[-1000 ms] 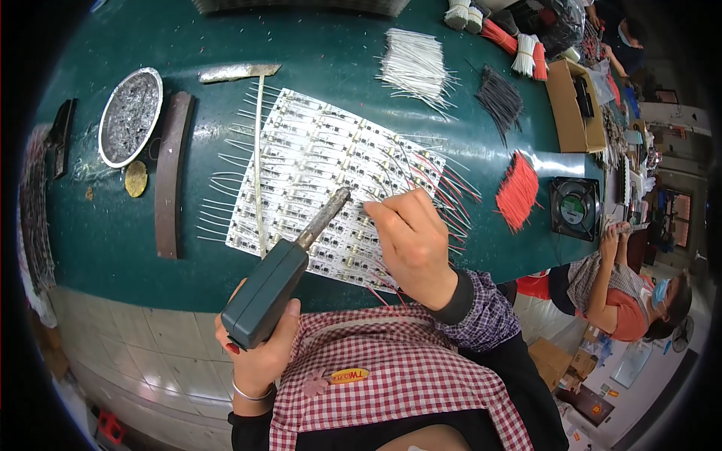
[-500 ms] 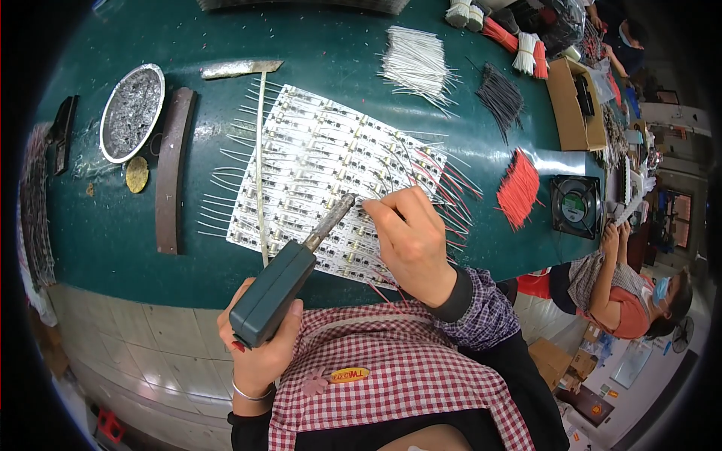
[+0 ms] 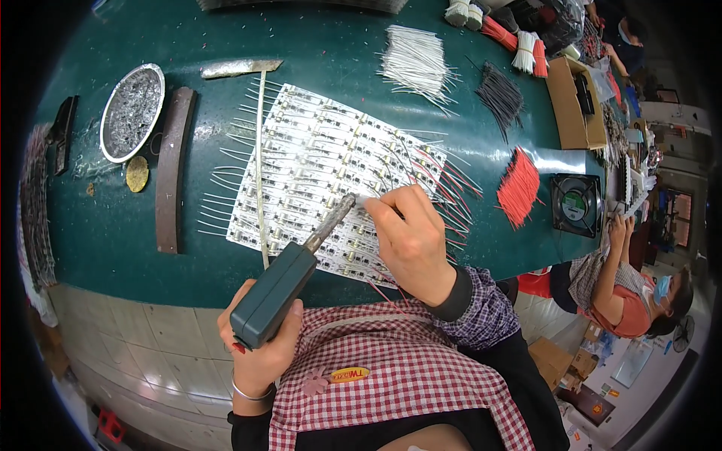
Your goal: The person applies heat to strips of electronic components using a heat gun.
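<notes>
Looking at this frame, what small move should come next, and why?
Perhaps the left hand should draw the soldering iron back slightly while the right hand holds steady: the iron's tip sits right beside the right fingertips over the white circuit panel, so extra clearance seems prudent.

My red-and-white checked apron (image 3: 421, 368) bears a pink flower (image 3: 316, 381). My right sleeve (image 3: 485, 312) is purple-patterned, dark-cuffed. A silver bangle (image 3: 252, 395) circles my left wrist (image 3: 253, 379).
</notes>
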`<state>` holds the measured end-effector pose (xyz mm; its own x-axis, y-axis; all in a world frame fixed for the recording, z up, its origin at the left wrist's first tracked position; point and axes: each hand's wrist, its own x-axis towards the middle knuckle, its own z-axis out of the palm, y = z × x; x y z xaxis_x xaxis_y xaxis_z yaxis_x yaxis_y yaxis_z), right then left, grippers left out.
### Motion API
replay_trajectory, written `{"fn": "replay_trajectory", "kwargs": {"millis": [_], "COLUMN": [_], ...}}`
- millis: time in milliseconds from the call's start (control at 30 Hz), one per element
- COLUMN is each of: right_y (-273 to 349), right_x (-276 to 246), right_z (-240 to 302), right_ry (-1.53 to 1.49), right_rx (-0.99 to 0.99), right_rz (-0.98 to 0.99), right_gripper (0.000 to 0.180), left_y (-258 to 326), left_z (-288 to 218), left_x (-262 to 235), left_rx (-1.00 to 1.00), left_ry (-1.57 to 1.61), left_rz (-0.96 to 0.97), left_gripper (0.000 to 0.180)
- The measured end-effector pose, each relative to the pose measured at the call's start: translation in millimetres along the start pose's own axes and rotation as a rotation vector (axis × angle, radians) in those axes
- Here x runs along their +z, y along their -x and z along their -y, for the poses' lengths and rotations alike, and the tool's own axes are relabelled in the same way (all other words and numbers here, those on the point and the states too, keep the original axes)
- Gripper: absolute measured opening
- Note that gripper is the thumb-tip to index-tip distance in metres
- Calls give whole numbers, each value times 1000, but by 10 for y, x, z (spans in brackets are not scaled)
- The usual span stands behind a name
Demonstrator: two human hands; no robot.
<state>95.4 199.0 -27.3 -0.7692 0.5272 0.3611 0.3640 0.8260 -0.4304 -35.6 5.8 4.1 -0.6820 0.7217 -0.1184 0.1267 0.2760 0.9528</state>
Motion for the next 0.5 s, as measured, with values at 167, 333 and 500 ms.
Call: {"fn": "replay_trajectory", "kwargs": {"millis": [167, 333, 500], "right_y": [8, 14, 7], "right_x": [15, 32, 24], "right_z": [-5, -32, 2], "right_ry": [-10, -17, -24], "right_rx": [-3, -30, -3], "right_rz": [-13, -22, -35], "right_gripper": [27, 29, 26], "left_y": [50, 73, 59], "left_z": [46, 5, 27], "left_x": [0, -16, 4], "left_rx": [-15, -75, -47], "left_ry": [61, 55, 52], "left_rz": [-71, -69, -62], "left_gripper": [20, 20, 19]}}
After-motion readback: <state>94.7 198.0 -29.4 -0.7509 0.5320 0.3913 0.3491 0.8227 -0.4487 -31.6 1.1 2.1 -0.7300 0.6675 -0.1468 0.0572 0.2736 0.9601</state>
